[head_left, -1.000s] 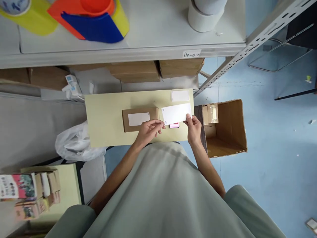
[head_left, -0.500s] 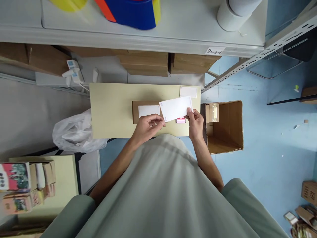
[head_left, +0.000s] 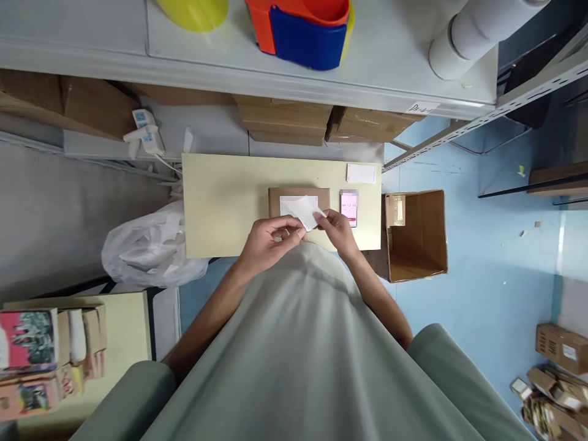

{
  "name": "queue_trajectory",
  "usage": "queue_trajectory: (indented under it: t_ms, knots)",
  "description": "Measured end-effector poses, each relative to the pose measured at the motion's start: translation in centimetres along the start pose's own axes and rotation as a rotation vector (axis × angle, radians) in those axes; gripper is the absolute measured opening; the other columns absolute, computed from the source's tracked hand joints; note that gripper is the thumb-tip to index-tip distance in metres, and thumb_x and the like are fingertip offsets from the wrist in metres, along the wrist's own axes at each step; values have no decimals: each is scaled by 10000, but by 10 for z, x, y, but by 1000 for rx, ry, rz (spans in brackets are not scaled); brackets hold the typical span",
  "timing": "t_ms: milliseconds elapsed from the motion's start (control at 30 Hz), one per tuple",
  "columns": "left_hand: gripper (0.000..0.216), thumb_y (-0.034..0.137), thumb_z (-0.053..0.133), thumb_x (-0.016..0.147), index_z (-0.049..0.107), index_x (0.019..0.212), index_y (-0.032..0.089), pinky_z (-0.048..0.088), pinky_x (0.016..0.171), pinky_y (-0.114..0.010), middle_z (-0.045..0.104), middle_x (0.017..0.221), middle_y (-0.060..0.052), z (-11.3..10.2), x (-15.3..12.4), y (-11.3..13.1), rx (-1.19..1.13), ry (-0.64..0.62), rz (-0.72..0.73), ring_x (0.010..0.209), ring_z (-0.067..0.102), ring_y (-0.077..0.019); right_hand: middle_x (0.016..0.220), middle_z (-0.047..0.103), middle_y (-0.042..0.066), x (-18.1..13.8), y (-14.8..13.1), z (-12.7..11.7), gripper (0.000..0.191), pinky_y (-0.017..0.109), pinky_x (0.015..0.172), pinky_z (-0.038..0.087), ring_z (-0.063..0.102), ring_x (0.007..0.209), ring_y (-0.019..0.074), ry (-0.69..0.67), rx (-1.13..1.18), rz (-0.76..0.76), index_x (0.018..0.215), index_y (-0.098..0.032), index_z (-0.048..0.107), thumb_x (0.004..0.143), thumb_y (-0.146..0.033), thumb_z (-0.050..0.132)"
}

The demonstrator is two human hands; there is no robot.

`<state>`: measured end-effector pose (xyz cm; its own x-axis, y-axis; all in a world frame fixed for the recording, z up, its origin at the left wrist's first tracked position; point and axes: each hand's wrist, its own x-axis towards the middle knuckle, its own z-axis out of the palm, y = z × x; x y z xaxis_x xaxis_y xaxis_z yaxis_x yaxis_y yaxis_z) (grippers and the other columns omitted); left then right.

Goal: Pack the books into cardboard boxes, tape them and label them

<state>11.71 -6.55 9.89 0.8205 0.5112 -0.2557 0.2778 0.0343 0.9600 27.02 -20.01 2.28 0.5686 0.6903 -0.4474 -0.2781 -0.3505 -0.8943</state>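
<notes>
A white label (head_left: 309, 212) is pinched between my two hands, looking bent or partly folded over. My left hand (head_left: 272, 241) grips its lower corner between thumb and fingers. On the right edge, my right hand (head_left: 339, 233) holds it with thumb and forefinger. Beneath them lies a flat brown cardboard box (head_left: 324, 197), with a white rectangular label on its top partly covered by the one in my hands. To the right of the box is a phone (head_left: 349, 208) with a pink lit screen. Another white label (head_left: 361, 173) rests behind the phone.
The pale yellow table (head_left: 225, 208) holds these things. An open cardboard carton (head_left: 416, 236) stands to its right, a plastic bag of white scraps (head_left: 151, 245) to its left. A metal shelf (head_left: 390, 67) crosses above the far side, with boxes beneath.
My right hand has moved left and in towards my left hand. The label, flat and stretched out before, is now bent between them over the box. The phone has come into full view.
</notes>
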Motion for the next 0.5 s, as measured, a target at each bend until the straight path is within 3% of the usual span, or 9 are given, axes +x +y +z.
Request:
queue_trajectory:
  t_ms: [167, 300, 500]
  knots:
    - [280, 479, 679, 955, 767, 860, 231, 569, 650, -293, 785, 819, -40, -19, -9, -2, 31, 27, 39, 759, 724, -193, 1043, 764, 43, -18, -24, 24, 357, 367, 900, 596, 731, 983, 209, 23, -165, -210, 1004, -259, 759, 935, -609, 768]
    - [273, 476, 675, 950, 764, 865, 233, 562, 643, -284, 793, 833, -38, -29, -11, -4, 71, 42, 72, 757, 724, -187, 981, 739, 28, -41, -64, 31, 207, 373, 850, 600, 710, 960, 203, -51, -213, -413, 955, -289, 761, 1038, -463, 686]
    - [175, 363, 661, 969, 761, 899, 237, 532, 643, -266, 798, 842, -17, -36, -13, -6, 93, 29, 150, 751, 717, -165, 969, 730, 20, -55, -87, 41, 47, 398, 808, 585, 682, 912, 212, -51, -325, -510, 999, -311, 773, 962, -338, 780]
